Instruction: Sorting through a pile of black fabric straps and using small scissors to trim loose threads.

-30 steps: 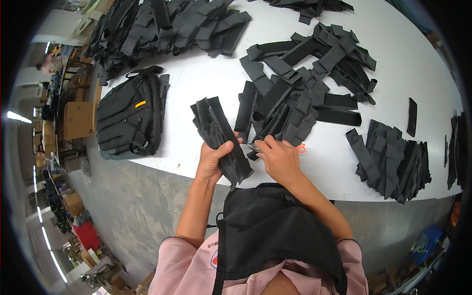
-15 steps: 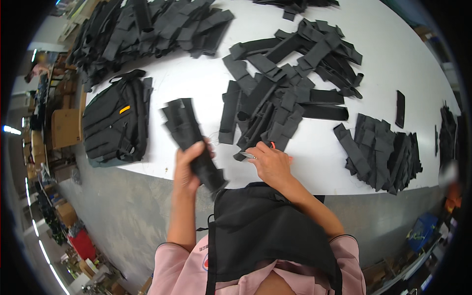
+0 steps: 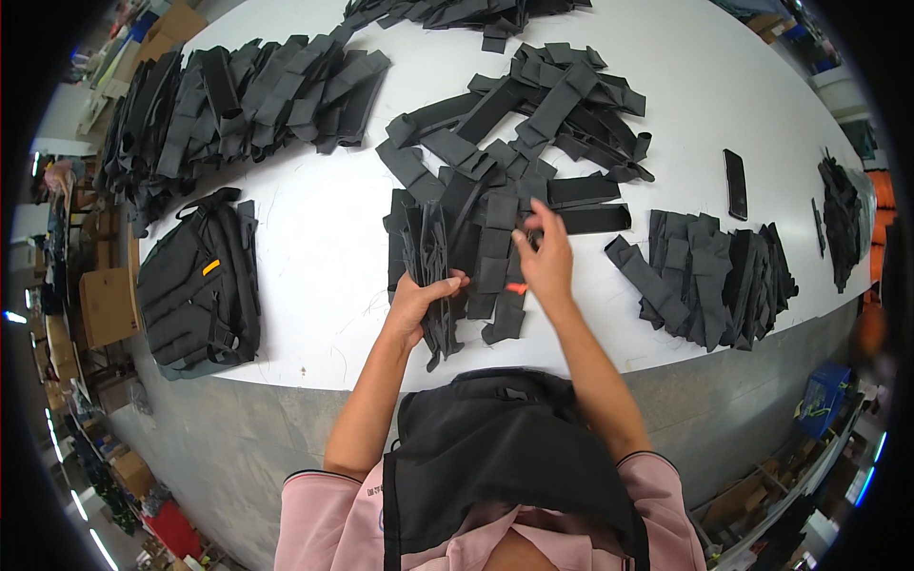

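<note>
My left hand [image 3: 424, 306] grips a stack of dark grey fabric strips [image 3: 433, 262], held on edge at the near side of a loose pile. Just right of it, my right hand [image 3: 547, 255] is at the pile, thumb and fingers apart, and nothing shows between them. Its fingertips are close to a grey strip [image 3: 496, 249] with folded, stitched sections; whether they touch it I cannot tell. A small orange-handled tool [image 3: 516, 287] lies on the strips beside my right wrist, mostly hidden. More loose strips [image 3: 562, 100] spread beyond both hands.
A black backpack [image 3: 202, 285] with a yellow tab stands at the left of the white table [image 3: 314, 247]. Bundled strips [image 3: 238, 100] lie at far left, another bundle [image 3: 709, 276] at right. A flat black phone-like object [image 3: 735, 184] and dark pieces [image 3: 840, 224] lie farther right.
My left hand has swung the strip stack rightward to the loose pile. My right hand has let go of the small orange-handled tool and moved up over the strips, fingers spreading. The view has shifted.
</note>
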Demonstrator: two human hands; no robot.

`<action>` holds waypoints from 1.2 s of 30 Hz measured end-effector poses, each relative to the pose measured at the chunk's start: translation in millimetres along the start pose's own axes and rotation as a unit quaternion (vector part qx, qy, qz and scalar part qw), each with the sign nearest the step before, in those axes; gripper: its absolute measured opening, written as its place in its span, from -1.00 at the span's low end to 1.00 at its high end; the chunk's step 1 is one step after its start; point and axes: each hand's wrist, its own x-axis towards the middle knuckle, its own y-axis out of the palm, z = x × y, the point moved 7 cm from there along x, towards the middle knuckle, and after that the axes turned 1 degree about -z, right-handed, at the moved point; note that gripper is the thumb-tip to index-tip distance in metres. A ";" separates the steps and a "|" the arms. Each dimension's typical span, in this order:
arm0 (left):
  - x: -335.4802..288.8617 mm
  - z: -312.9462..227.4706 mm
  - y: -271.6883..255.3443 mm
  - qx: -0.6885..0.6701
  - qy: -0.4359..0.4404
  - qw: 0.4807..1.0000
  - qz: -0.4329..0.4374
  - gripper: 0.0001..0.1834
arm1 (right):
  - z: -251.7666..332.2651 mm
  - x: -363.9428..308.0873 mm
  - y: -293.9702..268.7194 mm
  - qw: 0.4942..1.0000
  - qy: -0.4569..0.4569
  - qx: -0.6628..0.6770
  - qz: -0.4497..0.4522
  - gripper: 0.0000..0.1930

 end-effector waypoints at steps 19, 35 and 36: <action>-73.9 -126.5 25.5 -0.132 0.292 0.947 0.036 -0.21 | 197.2 -29.4 -180.4 0.909 -0.303 -0.048 -0.283 -0.90; -55.8 20.6 -16.3 -0.349 -0.007 0.937 0.030 -0.50 | 93.6 -146.5 21.2 0.898 -0.369 0.073 0.229 -0.68; -54.9 23.1 -21.3 -0.298 0.004 0.954 0.017 -0.52 | 92.2 -151.1 27.1 0.890 -0.364 0.054 0.269 -0.69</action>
